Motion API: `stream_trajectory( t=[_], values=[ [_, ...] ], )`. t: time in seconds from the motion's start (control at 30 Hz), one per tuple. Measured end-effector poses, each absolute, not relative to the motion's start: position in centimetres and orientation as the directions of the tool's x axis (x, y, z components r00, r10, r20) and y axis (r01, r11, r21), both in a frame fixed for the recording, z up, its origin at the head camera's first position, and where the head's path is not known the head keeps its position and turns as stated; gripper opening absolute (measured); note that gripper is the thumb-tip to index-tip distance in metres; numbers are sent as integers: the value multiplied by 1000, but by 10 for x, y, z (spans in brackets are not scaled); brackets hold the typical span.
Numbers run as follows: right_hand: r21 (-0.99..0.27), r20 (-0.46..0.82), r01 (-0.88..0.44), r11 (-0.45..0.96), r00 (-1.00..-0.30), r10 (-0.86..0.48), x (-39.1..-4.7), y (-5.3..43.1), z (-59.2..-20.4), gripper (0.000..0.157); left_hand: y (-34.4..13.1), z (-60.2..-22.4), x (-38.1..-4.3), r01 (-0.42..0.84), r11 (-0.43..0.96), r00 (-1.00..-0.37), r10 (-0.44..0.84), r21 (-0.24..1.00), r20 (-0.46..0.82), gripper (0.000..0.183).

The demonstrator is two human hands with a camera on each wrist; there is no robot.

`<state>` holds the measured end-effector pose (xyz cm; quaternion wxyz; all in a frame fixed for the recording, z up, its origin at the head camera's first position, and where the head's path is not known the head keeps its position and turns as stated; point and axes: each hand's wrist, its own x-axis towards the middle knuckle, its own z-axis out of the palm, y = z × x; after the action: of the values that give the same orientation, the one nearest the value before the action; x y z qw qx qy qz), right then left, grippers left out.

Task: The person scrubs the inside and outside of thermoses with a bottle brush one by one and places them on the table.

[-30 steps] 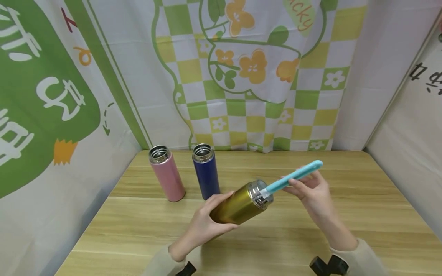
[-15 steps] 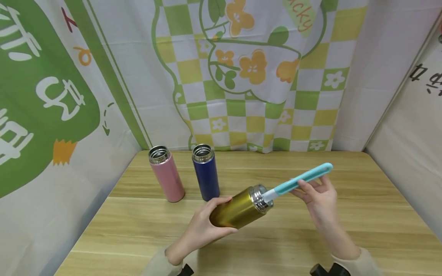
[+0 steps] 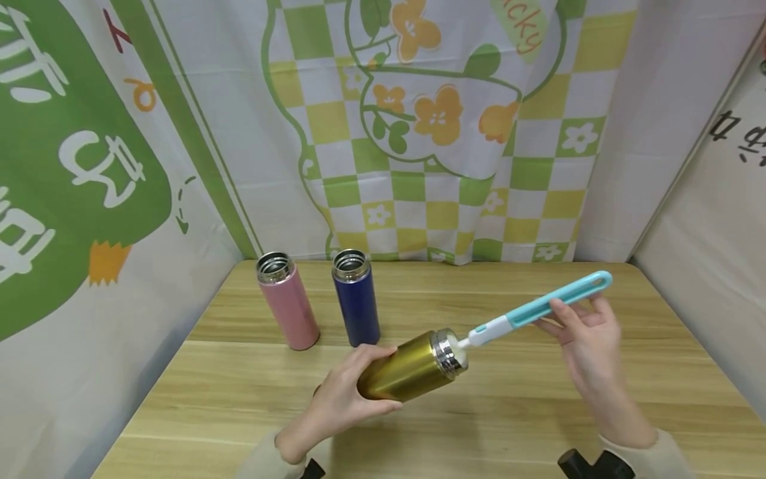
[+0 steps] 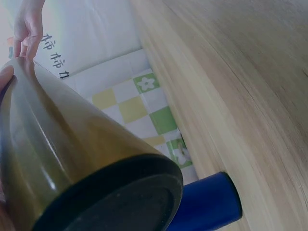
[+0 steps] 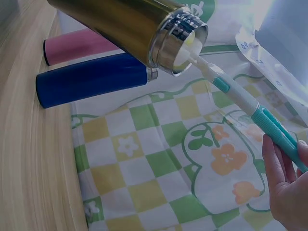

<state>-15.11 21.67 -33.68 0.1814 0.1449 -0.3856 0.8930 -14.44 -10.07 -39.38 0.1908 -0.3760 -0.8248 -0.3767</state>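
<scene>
My left hand (image 3: 350, 392) grips a gold thermos bottle (image 3: 403, 369), tilted with its open steel mouth toward the right. Between the fingers and thumb of my right hand (image 3: 589, 346) is the turquoise handle of a bottle brush (image 3: 538, 307). The brush's white neck enters the bottle mouth. In the right wrist view its pale sponge head (image 5: 188, 52) shows just inside the steel rim, the rest hidden in the bottle. The left wrist view shows the dark base of the gold bottle (image 4: 120, 202) close up.
A pink bottle (image 3: 291, 309) and a dark blue bottle (image 3: 357, 306) stand upright and uncapped on the wooden table (image 3: 239, 399), behind my left hand. A patterned curtain (image 3: 431, 146) hangs at the table's back edge, and printed cloth walls rise on both sides.
My right hand has moved to the right, drawing the brush further out, so its white neck and sponge now show at the mouth. The gold bottle has shifted slightly left and tilted lower.
</scene>
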Motion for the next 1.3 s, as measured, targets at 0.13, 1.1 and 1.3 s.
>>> stream_trajectory(
  t=[0.13,1.1,1.3],
  values=[
    [-614,411,-438,-656,-888,208,-152,225,-337,23,-103,-394,-144,769,436,-639,483,468,599,67],
    [-734,447,-446,-512,-885,129,-167,220,-378,30,-97,-391,-146,793,416,-607,470,445,641,67],
    [-761,503,-467,-449,-863,45,-209,233,-472,42,-86,-386,-145,806,383,-590,470,451,656,67]
  ],
)
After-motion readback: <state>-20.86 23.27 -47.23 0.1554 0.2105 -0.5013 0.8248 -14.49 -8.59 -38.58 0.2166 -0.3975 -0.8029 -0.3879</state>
